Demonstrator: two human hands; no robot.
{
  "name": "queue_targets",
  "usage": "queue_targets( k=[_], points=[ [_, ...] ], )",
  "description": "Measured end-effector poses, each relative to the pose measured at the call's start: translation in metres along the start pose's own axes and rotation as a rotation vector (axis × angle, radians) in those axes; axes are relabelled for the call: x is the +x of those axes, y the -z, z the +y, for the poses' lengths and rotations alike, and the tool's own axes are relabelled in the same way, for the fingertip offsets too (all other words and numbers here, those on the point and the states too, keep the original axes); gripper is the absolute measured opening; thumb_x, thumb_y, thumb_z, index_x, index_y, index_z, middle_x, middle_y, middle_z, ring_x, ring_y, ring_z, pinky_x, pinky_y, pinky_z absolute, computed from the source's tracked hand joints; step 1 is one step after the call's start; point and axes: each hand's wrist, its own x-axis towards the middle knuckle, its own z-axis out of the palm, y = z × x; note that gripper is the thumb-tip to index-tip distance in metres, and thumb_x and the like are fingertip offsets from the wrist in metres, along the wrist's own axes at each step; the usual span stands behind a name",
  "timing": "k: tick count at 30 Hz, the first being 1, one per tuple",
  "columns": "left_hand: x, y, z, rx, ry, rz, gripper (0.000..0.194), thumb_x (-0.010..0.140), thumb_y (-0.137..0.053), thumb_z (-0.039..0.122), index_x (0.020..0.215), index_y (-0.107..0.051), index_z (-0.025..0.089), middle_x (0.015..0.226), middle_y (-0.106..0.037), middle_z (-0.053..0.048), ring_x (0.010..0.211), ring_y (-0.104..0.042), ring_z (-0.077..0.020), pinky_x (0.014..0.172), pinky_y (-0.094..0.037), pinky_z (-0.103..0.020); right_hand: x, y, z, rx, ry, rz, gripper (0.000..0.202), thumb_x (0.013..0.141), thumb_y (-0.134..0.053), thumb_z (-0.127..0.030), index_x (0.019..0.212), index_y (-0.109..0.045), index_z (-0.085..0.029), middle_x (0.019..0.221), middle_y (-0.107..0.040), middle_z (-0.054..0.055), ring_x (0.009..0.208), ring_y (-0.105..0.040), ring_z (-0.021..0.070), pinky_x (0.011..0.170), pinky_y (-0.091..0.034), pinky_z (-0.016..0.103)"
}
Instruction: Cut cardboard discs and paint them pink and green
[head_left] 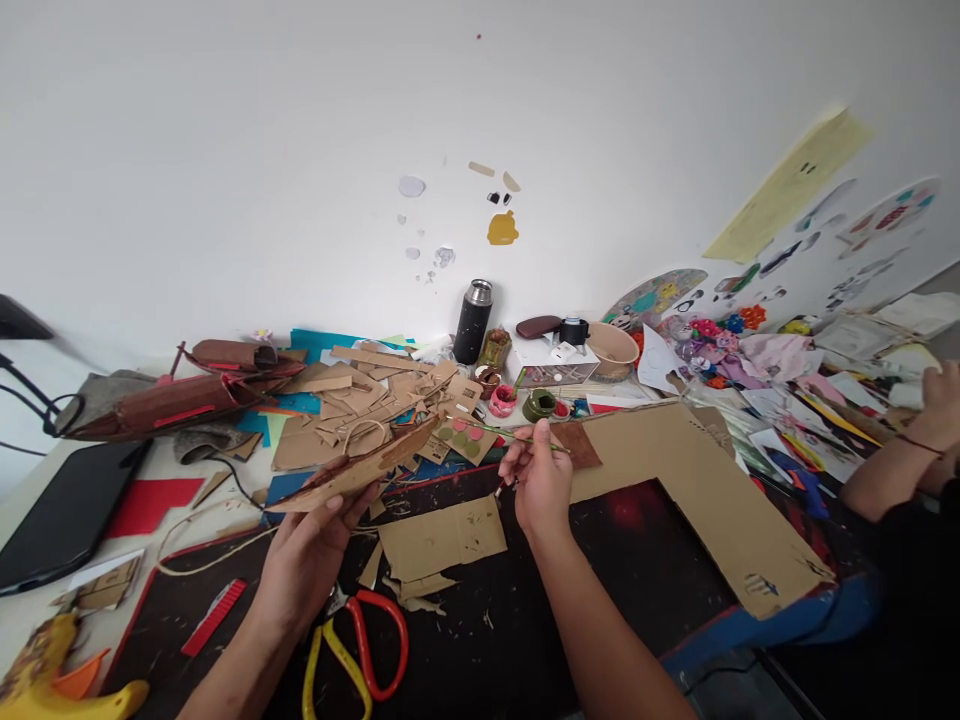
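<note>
My left hand [311, 545] is closed around the lower part of a long, pointed cardboard piece [367, 472], which is tilted up to the right and partly coated brown. In my right hand [540, 490], the fingers pinch a thin paintbrush [561, 449] with a green handle; its tip is hard to make out. Just beyond that hand stand a pink paint pot [502, 401], a dark green paint pot [539, 404] and a brown paint pot [487, 378]. A cardboard piece with green and pink paint dabs [463, 438] lies between my hands.
Scissors [360, 650] with red and yellow handles lie near my left forearm. A yellow glue gun [52, 670] is at lower left. Brown cardboard boat models [180, 405], scraps [375, 385] and a black flask [474, 322] line the back. Another person's hand [941, 405] is at right.
</note>
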Motion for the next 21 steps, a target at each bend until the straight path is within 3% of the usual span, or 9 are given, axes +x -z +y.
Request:
queue_targets(
  k=[14,18,21],
  points=[
    [-0.0006,-0.002,0.0012,0.016,-0.008,0.001,0.04,0.073,-0.088,0.025,0.111,-0.079,0.023,0.135,-0.072,-0.007,0.141,-0.053,-0.0402,0.119,-0.047,-0.064,-0.004,-0.0034,0.0013,-0.013,-0.028,-0.044,0.052,0.084,-0.073,-0.07,0.078,-0.064,-0.019,0.05,-0.06,-0.004,0.035,-0.055,0.0132,0.033,-0.034,0.021],
    [-0.0002,-0.0024,0.0012,0.014,-0.014,0.002,0.039,0.072,-0.088,0.025,0.11,-0.079,0.024,0.132,-0.074,-0.006,0.139,-0.056,-0.0394,0.119,-0.046,-0.065,-0.0002,0.0015,0.0014,-0.005,-0.008,0.015,0.054,0.081,-0.076,-0.071,0.078,-0.065,-0.018,0.05,-0.06,-0.004,0.035,-0.056,0.0126,0.033,-0.034,0.02],
    [-0.0004,-0.0034,0.0014,0.031,-0.01,-0.017,0.039,0.073,-0.088,0.028,0.111,-0.079,0.023,0.125,-0.077,-0.008,0.132,-0.062,-0.0364,0.122,-0.042,-0.062,-0.0034,0.0025,-0.0019,0.018,-0.023,-0.014,0.055,0.08,-0.077,-0.072,0.077,-0.065,-0.018,0.049,-0.06,-0.004,0.035,-0.055,0.0122,0.033,-0.034,0.019]
  ],
)
